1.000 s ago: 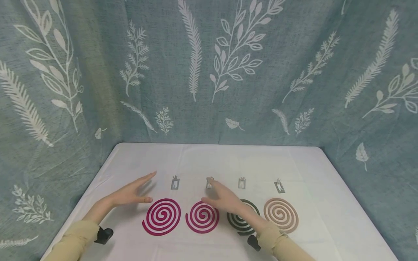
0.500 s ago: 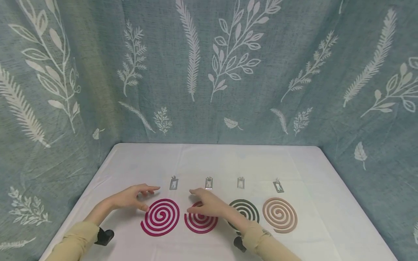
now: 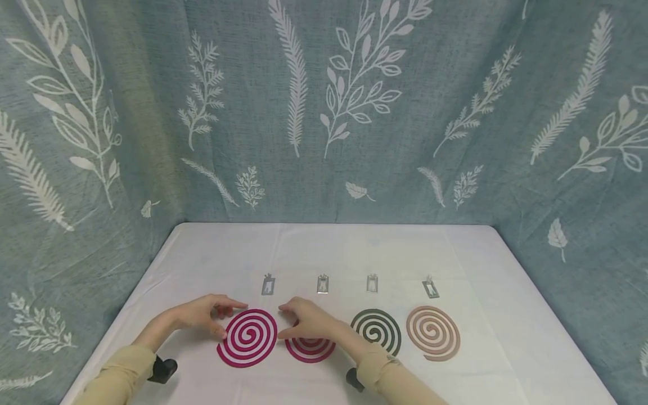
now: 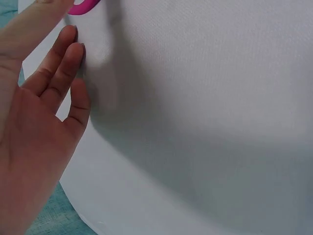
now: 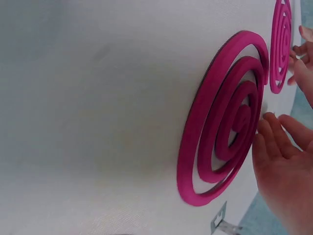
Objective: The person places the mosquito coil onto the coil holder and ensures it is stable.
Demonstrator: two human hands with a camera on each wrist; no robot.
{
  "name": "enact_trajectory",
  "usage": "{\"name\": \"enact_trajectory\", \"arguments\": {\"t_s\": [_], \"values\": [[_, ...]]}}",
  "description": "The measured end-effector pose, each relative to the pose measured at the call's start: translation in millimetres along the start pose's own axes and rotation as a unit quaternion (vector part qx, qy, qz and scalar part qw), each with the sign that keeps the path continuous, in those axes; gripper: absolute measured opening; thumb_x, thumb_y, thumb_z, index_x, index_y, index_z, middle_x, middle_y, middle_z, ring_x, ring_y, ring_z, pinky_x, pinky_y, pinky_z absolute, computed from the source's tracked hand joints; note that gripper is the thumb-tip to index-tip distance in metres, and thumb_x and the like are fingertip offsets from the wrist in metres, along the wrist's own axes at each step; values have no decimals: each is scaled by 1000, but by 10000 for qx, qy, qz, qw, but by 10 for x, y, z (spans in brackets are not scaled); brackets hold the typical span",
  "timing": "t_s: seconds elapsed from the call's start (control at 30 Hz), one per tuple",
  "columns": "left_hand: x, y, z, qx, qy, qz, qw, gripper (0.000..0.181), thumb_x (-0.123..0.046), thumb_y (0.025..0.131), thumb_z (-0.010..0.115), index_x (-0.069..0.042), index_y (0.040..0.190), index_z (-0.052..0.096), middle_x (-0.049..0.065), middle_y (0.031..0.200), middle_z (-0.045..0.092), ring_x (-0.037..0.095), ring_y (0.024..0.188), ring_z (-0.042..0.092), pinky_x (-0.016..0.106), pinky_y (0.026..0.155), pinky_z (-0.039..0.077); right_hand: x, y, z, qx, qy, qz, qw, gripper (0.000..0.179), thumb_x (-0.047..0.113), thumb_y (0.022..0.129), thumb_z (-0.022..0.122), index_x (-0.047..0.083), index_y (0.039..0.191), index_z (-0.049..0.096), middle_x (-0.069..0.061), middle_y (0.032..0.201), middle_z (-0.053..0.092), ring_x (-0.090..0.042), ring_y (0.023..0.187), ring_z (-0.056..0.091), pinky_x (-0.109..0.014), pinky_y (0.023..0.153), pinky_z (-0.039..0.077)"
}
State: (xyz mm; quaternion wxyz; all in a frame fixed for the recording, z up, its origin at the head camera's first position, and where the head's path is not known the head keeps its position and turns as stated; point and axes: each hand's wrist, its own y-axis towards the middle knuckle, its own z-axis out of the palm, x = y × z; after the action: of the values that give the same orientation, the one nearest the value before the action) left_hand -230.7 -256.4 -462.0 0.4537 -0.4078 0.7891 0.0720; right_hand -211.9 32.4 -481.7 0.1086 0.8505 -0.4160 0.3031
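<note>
A pink mosquito coil lies flat on the white tabletop, between my two hands. My left hand is at its left edge, thumb and index fingertips close to the rim and the fingers loosely bent. In the left wrist view, a bit of the pink coil shows beyond that hand. My right hand reaches over a second pink coil and hides its upper part. Its fingertips point at the first coil's right edge. The right wrist view shows this second coil lying whole beside the right hand.
A dark green coil and a tan coil continue the row to the right. Behind the row lie several small metal coil stands, one of them a tilted stand at the right. A patterned blue-green curtain surrounds the table.
My right hand has come left and nearer from above a metal stand to the first pink coil's right side. My left hand has lowered to the coil's left edge, its fingers drawing in.
</note>
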Motion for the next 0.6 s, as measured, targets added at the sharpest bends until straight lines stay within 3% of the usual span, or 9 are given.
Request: {"name": "enact_trajectory", "arguments": {"t_s": [0.13,0.33,0.6], "values": [[17,11,-7,43,42,-34,10000,62,-15,75,79,0,130,55,8,96,54,13,85,45,23,71,41,19,41,34,34,-51,40,10000,58,32,78,77,10,128,58,1,109,61,-1,84,51,-12,77,46],[34,28,-16,99,47,17,9999,59,-14,75,78,0,128,57,7,92,53,13,82,44,22,69,40,69,41,35,20,-25,109,9999,56,30,76,79,11,125,61,1,110,57,-4,89,50,-13,80,47],[83,55,5,119,135,177,9997,59,-12,74,79,0,128,57,3,87,48,12,77,40,22,65,38,118,45,74,-7,-426,43,9991,63,29,71,84,12,127,60,2,107,54,-4,93,46,-14,84,45]]}}
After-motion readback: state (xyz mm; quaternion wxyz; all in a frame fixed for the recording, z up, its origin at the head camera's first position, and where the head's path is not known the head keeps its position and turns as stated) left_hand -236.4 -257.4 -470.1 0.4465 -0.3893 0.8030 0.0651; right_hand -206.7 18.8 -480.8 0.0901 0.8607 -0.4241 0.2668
